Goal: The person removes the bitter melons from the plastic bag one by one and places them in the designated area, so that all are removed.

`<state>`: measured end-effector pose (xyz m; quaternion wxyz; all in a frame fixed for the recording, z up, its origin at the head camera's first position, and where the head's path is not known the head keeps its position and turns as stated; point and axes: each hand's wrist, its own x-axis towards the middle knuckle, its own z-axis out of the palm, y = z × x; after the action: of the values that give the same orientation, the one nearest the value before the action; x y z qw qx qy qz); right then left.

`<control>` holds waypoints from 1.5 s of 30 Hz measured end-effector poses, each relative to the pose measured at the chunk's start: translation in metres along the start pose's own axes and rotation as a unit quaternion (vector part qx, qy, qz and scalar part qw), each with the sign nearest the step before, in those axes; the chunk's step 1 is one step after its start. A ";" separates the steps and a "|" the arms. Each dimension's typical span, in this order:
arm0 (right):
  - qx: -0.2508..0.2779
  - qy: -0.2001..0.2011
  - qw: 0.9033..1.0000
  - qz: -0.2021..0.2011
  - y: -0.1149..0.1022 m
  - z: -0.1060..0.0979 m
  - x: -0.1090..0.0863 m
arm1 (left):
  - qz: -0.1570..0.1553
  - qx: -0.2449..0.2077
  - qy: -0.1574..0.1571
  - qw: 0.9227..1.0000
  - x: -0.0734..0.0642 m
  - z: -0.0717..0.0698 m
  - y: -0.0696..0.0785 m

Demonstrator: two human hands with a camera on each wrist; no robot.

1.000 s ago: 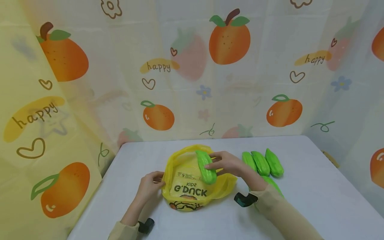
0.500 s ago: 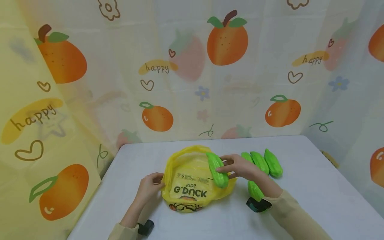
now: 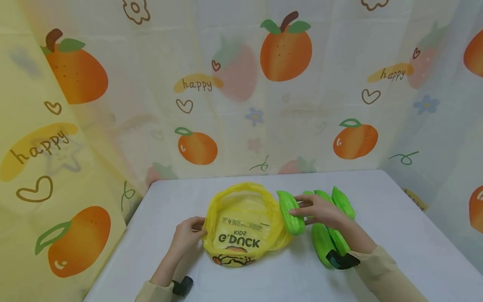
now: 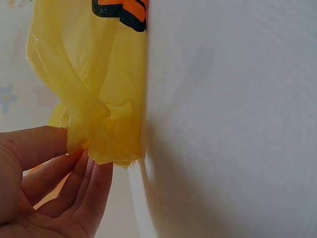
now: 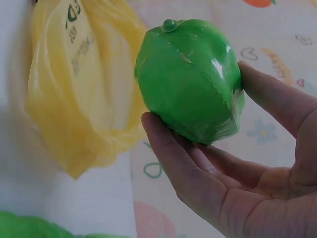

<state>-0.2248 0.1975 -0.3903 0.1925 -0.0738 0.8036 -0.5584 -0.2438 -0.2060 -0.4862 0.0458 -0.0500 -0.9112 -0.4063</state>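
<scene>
My left hand (image 3: 187,235) pinches the left rim of a yellow plastic bag (image 3: 226,254) that lies with its mouth spread toward me. In the left wrist view, the thumb and fingers meet at a gathered fold of the bag (image 4: 114,134). My right hand (image 3: 323,212) grips a bright green, ridged bitter melon (image 3: 291,216) just right of the bag, tilted and raised off the table. The right wrist view shows the melon's knobbed end (image 5: 190,82) between thumb and fingers, apart from the bag (image 5: 89,99). No melon shows inside the bag.
Several more green melons (image 3: 343,203) lie on the white table (image 3: 271,281) to the right, partly hidden by the right forearm. Fruit-printed curtains (image 3: 241,126) hang behind and at both sides. Each wrist wears a black camera mount (image 3: 341,259).
My right hand has carried the melon rightward from over the bag's mouth to beside its right rim. The left hand keeps its place on the bag.
</scene>
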 end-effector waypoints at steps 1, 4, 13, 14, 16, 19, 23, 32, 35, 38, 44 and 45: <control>-0.002 0.004 1.000 0.002 0.002 -0.002 -0.001 | 0.000 0.000 0.000 1.000 0.000 0.000 0.000; -0.006 0.007 1.000 0.005 0.006 -0.009 -0.006 | 0.000 0.000 0.001 1.000 0.000 0.001 0.000; -0.022 0.018 0.999 0.018 0.016 -0.032 -0.021 | 0.003 0.001 0.005 1.000 -0.001 0.000 0.003; -0.021 0.021 0.999 0.020 0.017 -0.034 -0.023 | 0.003 0.000 0.005 1.000 -0.001 -0.001 0.003; -0.024 0.026 0.999 0.022 0.019 -0.038 -0.025 | 0.006 -0.001 0.003 1.000 -0.001 -0.002 0.005; -0.028 0.031 0.999 0.022 0.021 -0.043 -0.030 | 0.010 -0.002 0.000 1.000 -0.001 -0.003 0.006; -0.038 0.038 0.998 0.026 0.026 -0.050 -0.037 | 0.010 -0.003 -0.003 1.000 -0.001 -0.003 0.006; -0.035 0.049 0.997 0.040 0.036 -0.065 -0.052 | 0.005 -0.001 0.003 1.000 0.000 -0.002 0.004; -0.044 0.052 0.997 0.044 0.042 -0.071 -0.057 | 0.004 -0.002 0.002 1.000 0.001 -0.001 0.003; -0.047 0.056 0.996 0.051 0.047 -0.077 -0.063 | 0.001 -0.003 0.000 1.000 0.002 0.000 0.003; -0.045 0.067 0.994 0.069 0.059 -0.088 -0.071 | 0.004 -0.003 0.000 1.000 0.000 0.000 0.003; -0.046 0.067 0.994 0.071 0.061 -0.090 -0.073 | 0.004 -0.002 0.001 1.000 0.000 0.000 0.004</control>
<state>-0.1877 0.3220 -0.4032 0.1734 0.0120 0.8429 -0.5093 -0.2435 -0.2040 -0.4833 0.0483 -0.0533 -0.9100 -0.4083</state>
